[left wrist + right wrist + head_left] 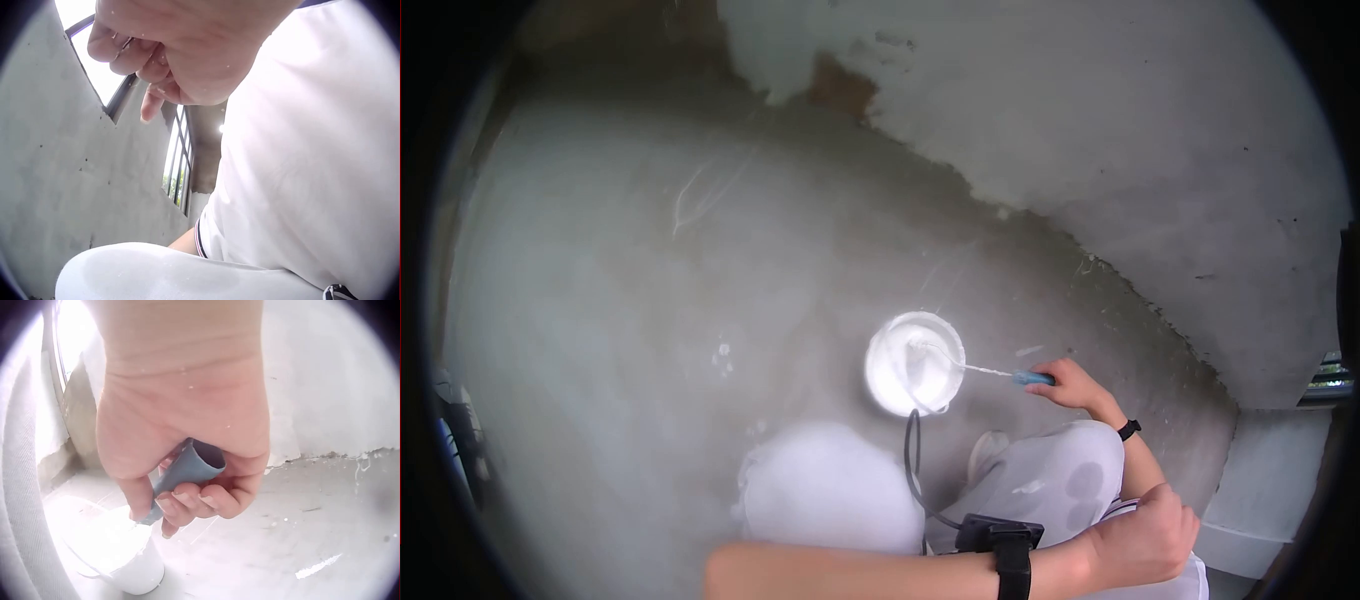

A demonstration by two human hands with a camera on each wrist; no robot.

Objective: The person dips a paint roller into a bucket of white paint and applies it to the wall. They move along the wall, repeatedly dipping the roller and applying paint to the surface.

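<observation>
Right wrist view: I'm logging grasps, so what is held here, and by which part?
The right grip holds a thin-shafted tool by its blue-grey handle.

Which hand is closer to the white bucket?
Right. In the head view, the right hand is right of the white bucket, gripping a blue handle; the left hand is farther off, toward the lower right.

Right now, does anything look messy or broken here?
Yes: white splotches mark the grey floor near the bucket, like spills. The wall has a ragged bottom edge with a brown patch, so it looks unfinished or damaged.
</observation>
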